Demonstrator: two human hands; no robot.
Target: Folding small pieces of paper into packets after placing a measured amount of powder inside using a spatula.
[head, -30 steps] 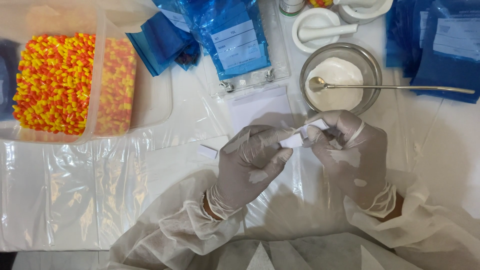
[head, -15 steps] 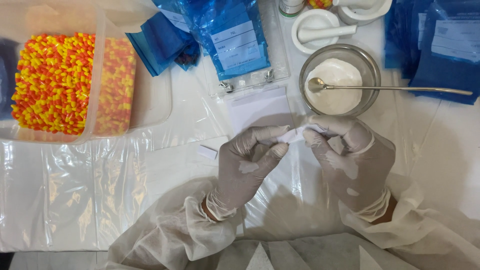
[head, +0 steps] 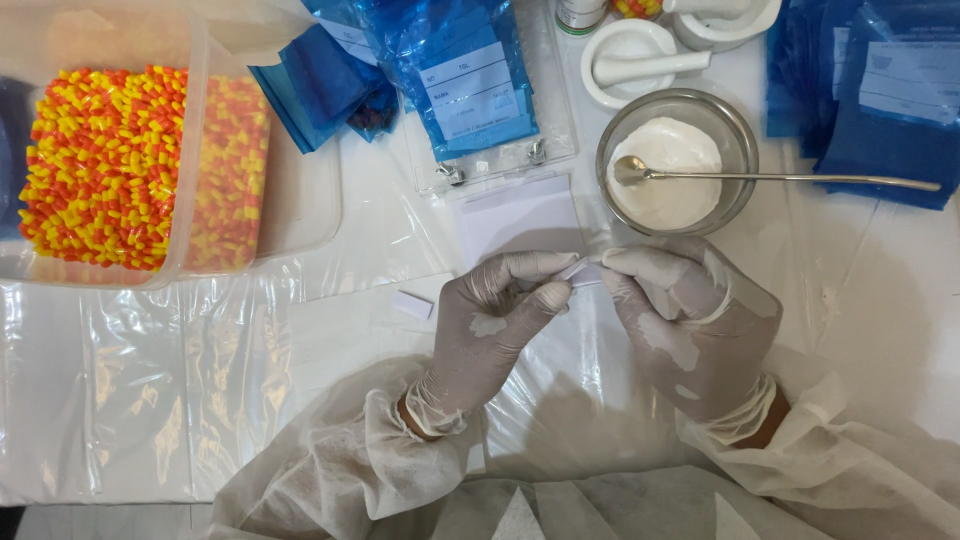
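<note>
Both hands wear pale gloves and meet in the middle of the view. My left hand (head: 492,322) and my right hand (head: 690,320) pinch the two ends of a small folded white paper packet (head: 583,271) between their fingertips, just above the plastic-covered table. Right behind the hands stands a glass bowl (head: 740,130) of white powder (head: 668,172) with a long metal spoon (head: 780,177) resting across it. A stack of white paper sheets (head: 520,215) lies just beyond my left hand.
A clear plastic tub (head: 190,262) of orange-and-yellow capsules (head: 100,165) stands at the left. Blue plastic pouches (head: 460,75) lie at top centre and blue pouches (head: 870,90) at the right. A white mortar with pestle (head: 640,65) stands behind the bowl. A small folded packet (head: 411,304) lies left of my hand.
Both hands have shifted slightly and the fingers have worked along the small paper packet, which now looks flatter and more tightly folded. Nothing else has moved.
</note>
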